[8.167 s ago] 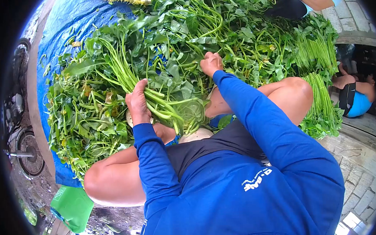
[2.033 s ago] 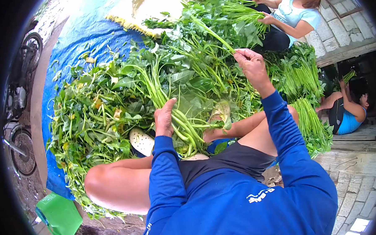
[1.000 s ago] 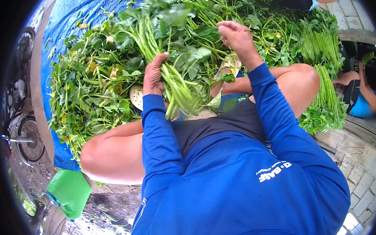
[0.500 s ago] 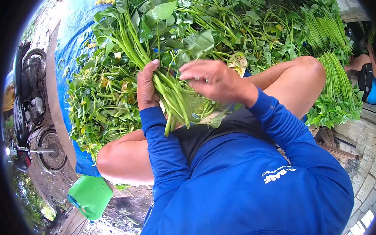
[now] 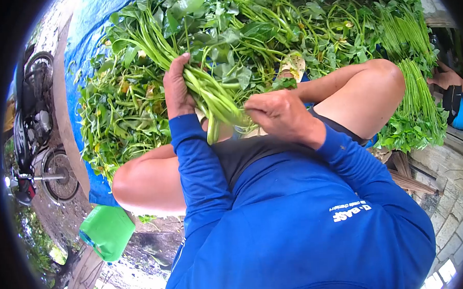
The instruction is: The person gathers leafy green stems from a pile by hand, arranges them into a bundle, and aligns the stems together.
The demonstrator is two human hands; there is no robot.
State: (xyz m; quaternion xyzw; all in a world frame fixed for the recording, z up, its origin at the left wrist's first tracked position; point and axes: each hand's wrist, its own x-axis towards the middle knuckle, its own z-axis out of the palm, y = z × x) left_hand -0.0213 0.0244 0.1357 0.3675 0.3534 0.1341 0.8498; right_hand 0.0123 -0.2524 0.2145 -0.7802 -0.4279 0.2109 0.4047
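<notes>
My left hand is wrapped round a bunch of leafy greens, long green stems with broad leaves at the far end. The cut stem ends point toward my lap. Just right of those ends, my right hand is closed with fingers pinched together; what it grips, if anything, is hidden and slightly blurred. Loose greens are heaped in front of my crossed legs and to the left.
Neat bundles of greens lie to the right. A blue tarp runs beneath the heap. A green plastic container stands at lower left, and a motorcycle is beyond it. Another person's arm shows at far right.
My right hand has moved down toward my lap, and its fingers have closed. My left hand has shifted slightly upward with the bunch, whose stem ends now sit higher.
</notes>
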